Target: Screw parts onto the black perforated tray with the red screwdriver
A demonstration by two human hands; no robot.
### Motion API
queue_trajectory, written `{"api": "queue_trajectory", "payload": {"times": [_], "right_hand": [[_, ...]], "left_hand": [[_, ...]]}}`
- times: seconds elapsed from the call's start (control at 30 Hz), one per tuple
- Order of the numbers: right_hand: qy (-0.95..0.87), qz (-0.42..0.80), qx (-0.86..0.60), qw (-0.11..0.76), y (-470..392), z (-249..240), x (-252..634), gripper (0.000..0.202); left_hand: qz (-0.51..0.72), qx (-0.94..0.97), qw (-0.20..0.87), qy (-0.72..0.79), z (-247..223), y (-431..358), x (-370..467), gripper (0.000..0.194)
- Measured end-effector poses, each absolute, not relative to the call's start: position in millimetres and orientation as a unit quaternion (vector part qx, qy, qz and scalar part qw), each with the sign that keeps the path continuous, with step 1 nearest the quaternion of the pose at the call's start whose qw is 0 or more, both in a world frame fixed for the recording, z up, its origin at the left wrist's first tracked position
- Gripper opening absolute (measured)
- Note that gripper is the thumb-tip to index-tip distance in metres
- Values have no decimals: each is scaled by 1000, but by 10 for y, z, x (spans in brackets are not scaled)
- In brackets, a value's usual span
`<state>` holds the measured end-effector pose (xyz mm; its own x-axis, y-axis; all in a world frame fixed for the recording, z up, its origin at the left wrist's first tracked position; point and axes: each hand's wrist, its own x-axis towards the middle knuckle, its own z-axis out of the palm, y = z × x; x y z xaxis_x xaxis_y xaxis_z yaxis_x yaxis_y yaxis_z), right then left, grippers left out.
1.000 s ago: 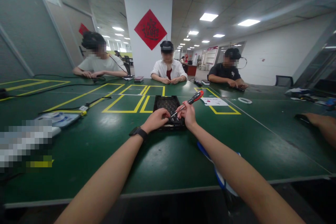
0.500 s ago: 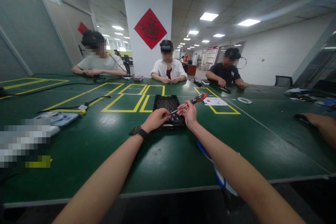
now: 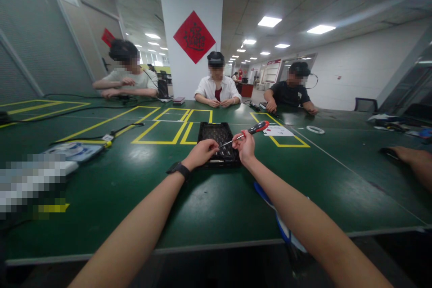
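Note:
A screwdriver (image 3: 257,128) with a red and black handle slants across my right hand (image 3: 245,147), whose fingers close round its shaft just below the handle. Its thin metal tip points down-left toward my left hand (image 3: 205,152). The left fingertips are pinched together close to that tip; whatever they hold, if anything, is too small to make out. Beneath both hands a shallow black tray (image 3: 221,163) lies on the green table, with several small compartments and bits of metal inside. A dark watch (image 3: 178,169) is on my left wrist.
On the green table (image 3: 151,216), yellow tape outlines mark areas ahead. A white paper (image 3: 278,130) and a white ring (image 3: 315,130) lie to the right. A blue-edged item (image 3: 281,225) sits under my right forearm. Three people sit opposite; another person's hand (image 3: 405,155) is at far right.
My right hand and the screwdriver have shifted slightly right, its handle tipping a little lower. My left hand stays nearly still. The person at far left has raised a hand.

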<state>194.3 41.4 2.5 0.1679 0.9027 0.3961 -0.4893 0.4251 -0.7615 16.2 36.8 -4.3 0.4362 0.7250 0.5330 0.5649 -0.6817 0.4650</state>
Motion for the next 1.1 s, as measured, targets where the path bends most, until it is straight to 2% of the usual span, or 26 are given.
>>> {"api": "queue_trajectory", "payload": {"times": [0.33, 0.63, 0.83, 1.1], "right_hand": [[-449, 473, -254, 715, 394, 43, 1925, 23], [-538, 419, -239, 691, 229, 114, 1832, 29], [-516, 415, -253, 705, 279, 84, 1837, 32], [-531, 432, -267, 678, 290, 71, 1833, 33]], "left_hand": [[368, 841, 112, 379, -56, 382, 147, 19], [359, 842, 118, 385, -50, 370, 133, 20], [333, 843, 137, 399, -30, 347, 133, 23], [381, 816, 169, 401, 80, 250, 153, 31]]}}
